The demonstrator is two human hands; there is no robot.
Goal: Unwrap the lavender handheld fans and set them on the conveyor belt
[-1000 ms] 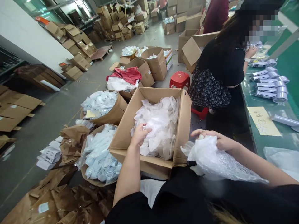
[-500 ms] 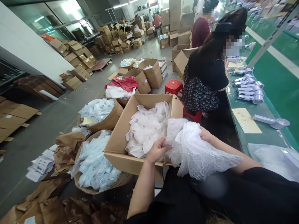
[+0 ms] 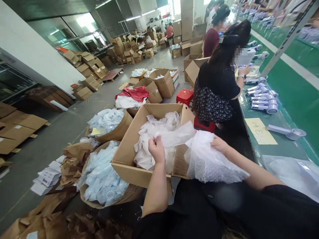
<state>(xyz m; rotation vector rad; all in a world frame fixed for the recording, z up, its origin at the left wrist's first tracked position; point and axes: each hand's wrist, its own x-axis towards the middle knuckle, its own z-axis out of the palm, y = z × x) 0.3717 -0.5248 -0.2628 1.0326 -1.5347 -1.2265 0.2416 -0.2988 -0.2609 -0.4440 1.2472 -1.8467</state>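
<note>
My left hand (image 3: 157,149) is closed on one end of a bubble wrap bag (image 3: 176,134), which stretches out over the open cardboard box (image 3: 132,146). At the other side, my right hand (image 3: 219,145) grips a bunch of bubble wrap bags (image 3: 206,159) that hangs down in front of my body. The stretched bag reaches to this bunch; whether it is fully apart from it I cannot tell. White crumpled bubble wrap pieces (image 3: 147,132) lie inside the box under my left hand. The fingertips of my right hand are partly hidden behind the plastic.
Bins of blue-wrapped parts (image 3: 106,179) stand left of the box, beside brown paper (image 3: 74,162). On the right, a green workbench (image 3: 286,146) holds a white handled part (image 3: 286,131), a yellow note (image 3: 260,131) and several similar parts. A co-worker (image 3: 216,79) sits ahead by a red stool (image 3: 184,96).
My left hand has moved left and up, drawing one bubble wrap bag out from the bunch over the box. My right hand still holds the bunch in about the same place.
</note>
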